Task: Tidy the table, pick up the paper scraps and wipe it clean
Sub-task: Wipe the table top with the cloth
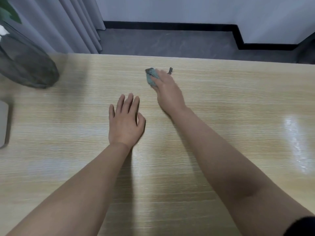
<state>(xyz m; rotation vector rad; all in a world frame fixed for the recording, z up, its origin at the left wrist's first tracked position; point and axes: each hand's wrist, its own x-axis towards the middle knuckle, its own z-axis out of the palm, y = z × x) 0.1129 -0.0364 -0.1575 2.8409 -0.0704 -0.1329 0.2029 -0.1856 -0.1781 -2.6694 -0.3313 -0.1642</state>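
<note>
Pale wood-grain tabletop (221, 92), grey floor and black skirting past its far edge. Near to far: left hand (125, 121) at mid-tabletop, fingers straight and spread, holding nothing; whether palm touches the wood or hovers, can't tell. Further out, toward the far edge and right of the left hand: right hand (167, 92), fingers curled over a bunched blue-green cloth (152, 78), pressing it onto the surface. Cloth lies under and just left of the fingertips, long axis roughly near-to-far; dark patterned corner sticking out on the far right side of the hand. Right hand nearer the cloth, already on it; wipe stroke likely runs sideways from there. Count: one cloth, zero paper scraps visible. Left far corner: one glass vase (25, 62). Left edge: one grey object (3, 123), blurred.
</note>
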